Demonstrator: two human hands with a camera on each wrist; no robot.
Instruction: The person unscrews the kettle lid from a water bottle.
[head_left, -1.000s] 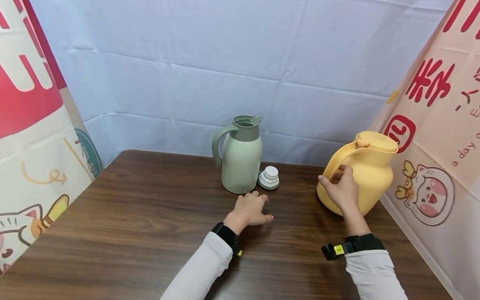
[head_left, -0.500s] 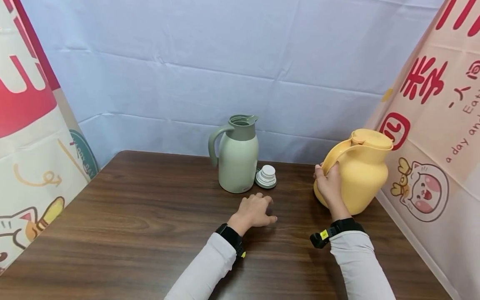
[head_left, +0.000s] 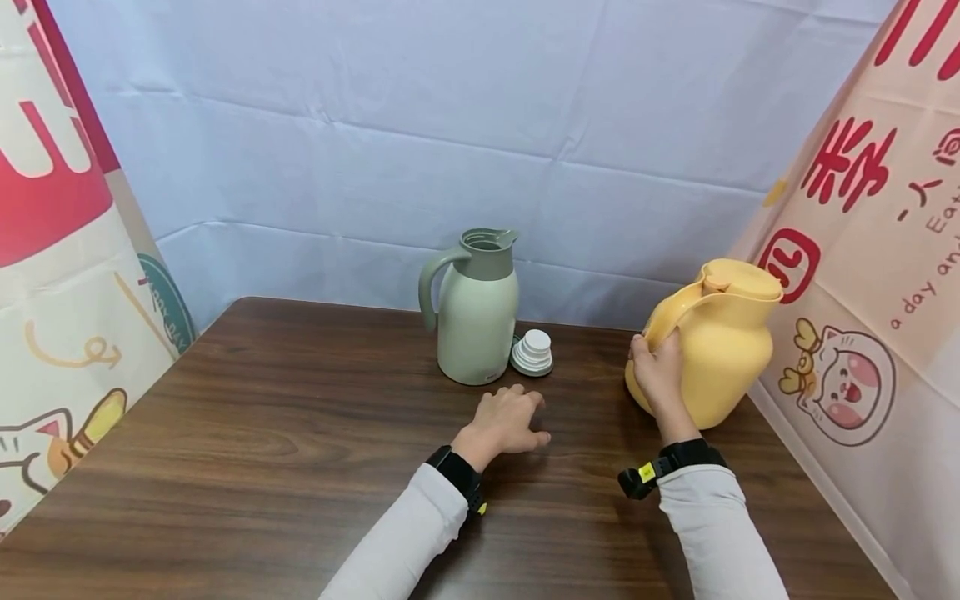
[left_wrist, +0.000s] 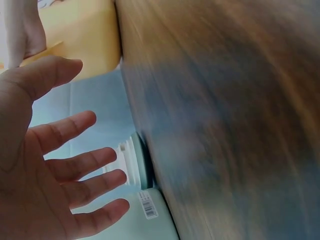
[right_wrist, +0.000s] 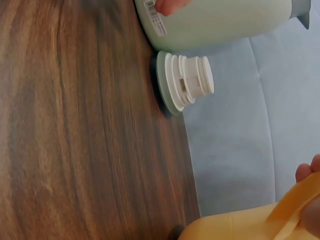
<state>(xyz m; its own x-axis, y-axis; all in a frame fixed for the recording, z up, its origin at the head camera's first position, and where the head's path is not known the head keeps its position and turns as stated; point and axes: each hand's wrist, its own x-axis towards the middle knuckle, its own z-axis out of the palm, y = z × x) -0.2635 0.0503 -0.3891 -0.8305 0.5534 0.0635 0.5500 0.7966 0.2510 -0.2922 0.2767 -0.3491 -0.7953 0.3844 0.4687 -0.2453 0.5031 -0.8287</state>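
My right hand (head_left: 660, 375) grips the handle of a yellow lidded pitcher (head_left: 723, 362) at the right of the table; fingers curled round that handle (right_wrist: 295, 202) show in the right wrist view. The pitcher leans slightly to the right. My left hand (head_left: 504, 421) hovers palm down over the table, fingers spread, holding nothing. Just behind it stands a pale green thermos jug (head_left: 478, 325), upright, its top uncovered and its handle to the left. Beside the jug a white and green stopper lid (head_left: 534, 354) lies upside down, white plug up.
The dark wooden table (head_left: 247, 433) runs back to a pale blue cloth backdrop (head_left: 360, 167). Printed cloth panels stand at the left (head_left: 60, 333) and right (head_left: 862, 333), the right one close beside the pitcher.
My right hand has gone from touching the pitcher's handle with loose fingers to gripping it. The left hand, the thermos jug and the stopper lid stay nearly as they were.
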